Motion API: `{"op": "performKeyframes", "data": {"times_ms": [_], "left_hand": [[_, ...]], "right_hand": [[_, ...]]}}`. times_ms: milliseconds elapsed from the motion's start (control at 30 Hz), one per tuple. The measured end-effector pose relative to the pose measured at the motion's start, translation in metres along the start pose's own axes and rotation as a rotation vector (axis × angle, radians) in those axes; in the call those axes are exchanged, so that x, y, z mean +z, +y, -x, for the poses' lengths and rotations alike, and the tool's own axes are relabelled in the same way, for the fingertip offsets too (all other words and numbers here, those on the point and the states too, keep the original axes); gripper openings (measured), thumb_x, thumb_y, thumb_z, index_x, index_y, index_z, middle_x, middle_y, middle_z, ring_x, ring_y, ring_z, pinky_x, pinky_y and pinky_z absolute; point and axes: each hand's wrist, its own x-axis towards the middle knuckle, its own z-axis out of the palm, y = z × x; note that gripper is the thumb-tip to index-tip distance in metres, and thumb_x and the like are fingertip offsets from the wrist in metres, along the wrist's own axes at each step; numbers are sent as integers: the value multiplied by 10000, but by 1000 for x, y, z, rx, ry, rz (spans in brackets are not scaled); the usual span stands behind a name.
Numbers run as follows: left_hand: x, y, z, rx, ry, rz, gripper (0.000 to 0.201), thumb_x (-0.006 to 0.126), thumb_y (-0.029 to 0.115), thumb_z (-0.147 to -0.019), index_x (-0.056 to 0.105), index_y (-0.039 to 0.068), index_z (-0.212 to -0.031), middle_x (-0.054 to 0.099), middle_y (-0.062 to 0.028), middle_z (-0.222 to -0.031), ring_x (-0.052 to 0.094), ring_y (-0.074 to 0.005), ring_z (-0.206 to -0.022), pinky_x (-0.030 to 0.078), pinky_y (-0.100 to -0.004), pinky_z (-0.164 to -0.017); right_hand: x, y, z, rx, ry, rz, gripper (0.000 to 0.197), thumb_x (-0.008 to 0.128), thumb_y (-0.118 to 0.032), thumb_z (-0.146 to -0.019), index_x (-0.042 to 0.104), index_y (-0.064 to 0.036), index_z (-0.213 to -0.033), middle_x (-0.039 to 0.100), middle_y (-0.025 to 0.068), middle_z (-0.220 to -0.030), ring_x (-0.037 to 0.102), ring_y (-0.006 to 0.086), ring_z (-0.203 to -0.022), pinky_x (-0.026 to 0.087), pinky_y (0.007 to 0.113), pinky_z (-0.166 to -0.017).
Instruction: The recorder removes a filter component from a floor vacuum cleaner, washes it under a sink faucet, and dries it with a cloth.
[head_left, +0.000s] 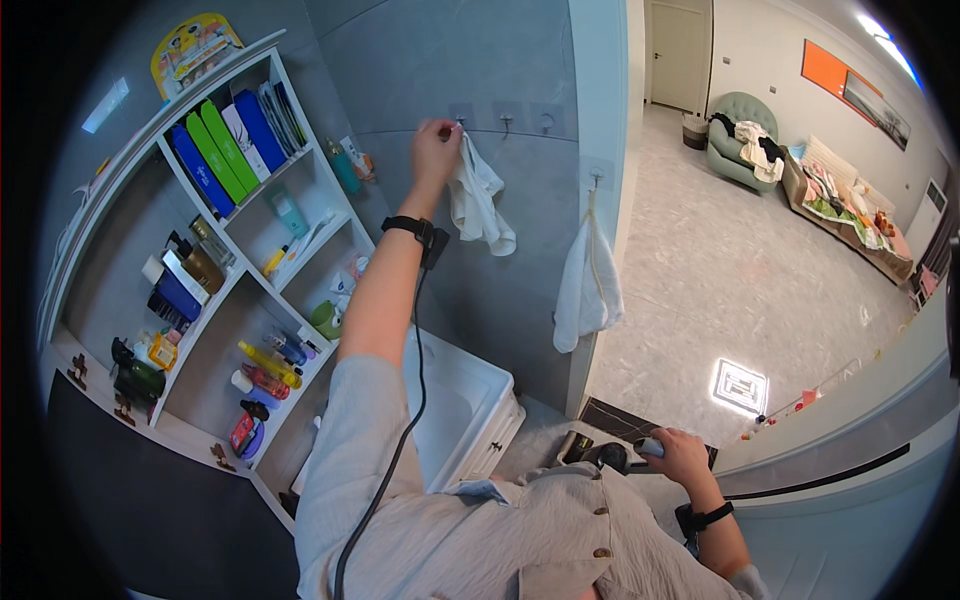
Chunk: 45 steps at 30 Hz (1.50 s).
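Note:
My left hand (pixel 437 150) is raised to the grey tiled wall, its fingers pinched at the top of a white cloth (pixel 480 198) beside a small wall hook. The cloth hangs down in loose folds; whether its loop is on the hook I cannot tell. Low at the right, my right hand (pixel 682 460) is closed round a short grey handle (pixel 650 447). What the handle belongs to is unclear. A dark round thing (pixel 612 457) shows to its left. Another pale towel (pixel 588 285) hangs by a cord from a hook near the doorway.
At the left, an open mirror cabinet (pixel 235 225) holds several bottles, tubes and boxes. Below my left arm is a white washbasin (pixel 480 390) on a cabinet. A black cable (pixel 420 370) runs along that arm. Through the doorway stand a green armchair (pixel 742 140) and a sofa (pixel 845 215).

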Motion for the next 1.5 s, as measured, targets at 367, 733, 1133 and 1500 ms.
{"op": "performKeyframes", "data": {"times_ms": [367, 733, 1133, 1500], "left_hand": [[4, 15, 39, 184, -115, -292, 163, 618, 135, -919, 677, 60, -1052, 636, -155, -1093, 646, -380, -955, 533, -453, -808], [-11, 30, 98, 171, 226, -161, 197, 589, 63, -898, 632, 40, -1088, 622, -145, -1081, 623, -350, -958, 510, -417, -801], [16, 53, 608, -974, -917, 497, 95, 590, 110, -951, 646, 53, -1004, 686, -91, -765, 675, -165, -690, 523, -303, -634], [100, 96, 898, -1945, -1048, 425, 198, 624, 195, -866, 686, 26, -949, 703, -77, -752, 667, -204, -594, 544, -339, -503]], "right_hand": [[-3, -9, -2, 9, 5, 6, 439, 763, -406, -771, 674, -167, -1129, 707, 78, -975, 690, 289, -902, 552, 420, -753], [6, -2, 0, -37, 5, 7, 410, 777, -367, -774, 641, -143, -1089, 670, 90, -907, 681, 303, -873, 544, 439, -731], [-18, 99, 66, 132, -283, -60, 286, 757, -251, -802, 658, -93, -1019, 694, 140, -901, 666, 366, -802, 532, 437, -689], [-15, 160, 100, 697, -941, -162, 384, 788, -312, -810, 594, 17, -776, 560, 81, -604, 541, 181, -554, 432, 355, -545]]}}
